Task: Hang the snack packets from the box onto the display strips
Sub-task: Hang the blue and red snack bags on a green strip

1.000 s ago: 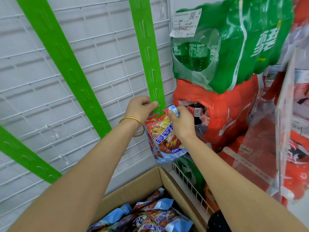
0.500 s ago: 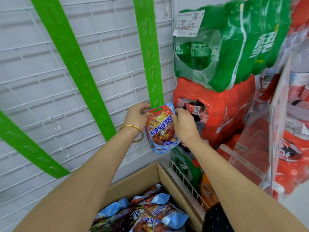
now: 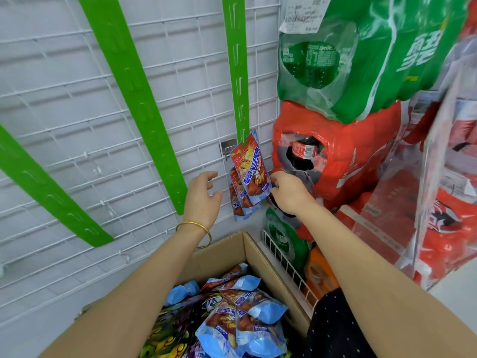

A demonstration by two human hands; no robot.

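A red and blue snack packet (image 3: 249, 169) hangs at the lower end of the right green display strip (image 3: 238, 73), tilted, over two more hung packets (image 3: 240, 202). My right hand (image 3: 289, 192) pinches the top packet's lower right corner with curled fingers. To the packet's left, my left hand (image 3: 204, 195) hovers apart from it with fingers spread, holding nothing. Below my arms, the cardboard box (image 3: 260, 259) holds several loose packets (image 3: 242, 316). The middle strip (image 3: 134, 99) and the left strip (image 3: 46, 189) carry no packets.
The strips hang on a white wire grid panel (image 3: 77, 125). Right of it, a green Sprite pack (image 3: 374, 60) sits stacked on a torn red cola pack (image 3: 348, 156). A low white wire rack (image 3: 286, 270) with bottles stands beside the box.
The packet went from being held against the strip by both hands to hanging on it. My left hand let go and dropped left; my right hand slid down to its lower corner.
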